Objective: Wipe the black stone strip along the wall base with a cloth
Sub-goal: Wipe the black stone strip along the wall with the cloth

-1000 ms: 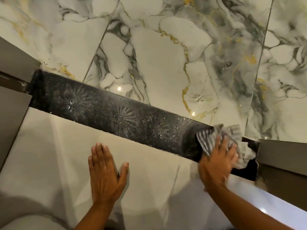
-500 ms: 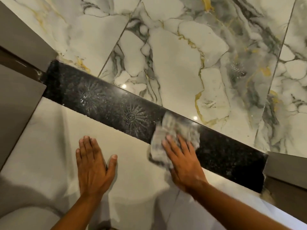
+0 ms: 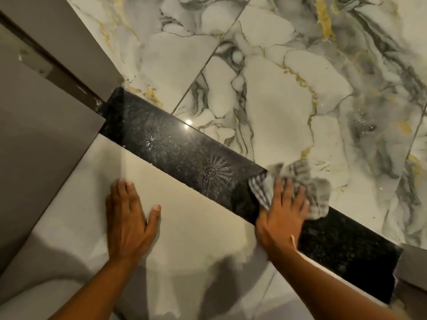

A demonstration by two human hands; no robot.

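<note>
A glossy black stone strip (image 3: pixel 175 146) runs diagonally from upper left to lower right between a cream floor tile and a veined marble surface. My right hand (image 3: pixel 280 218) presses a grey-and-white striped cloth (image 3: pixel 316 192) flat on the strip, right of its middle. The cloth spills past my fingertips onto the marble edge. My left hand (image 3: pixel 129 218) lies flat, fingers spread, on the cream tile (image 3: pixel 196 227) just below the strip, holding nothing.
Grey door-frame panels (image 3: pixel 41 139) close off the strip's left end, and another grey frame piece (image 3: pixel 413 269) stands at its right end. White marble with grey and gold veins (image 3: pixel 277 100) fills the far side.
My right hand slid the cloth left along the strip to about its middle, then back toward the right. The left hand stayed planted on the tile; the view shifted.
</note>
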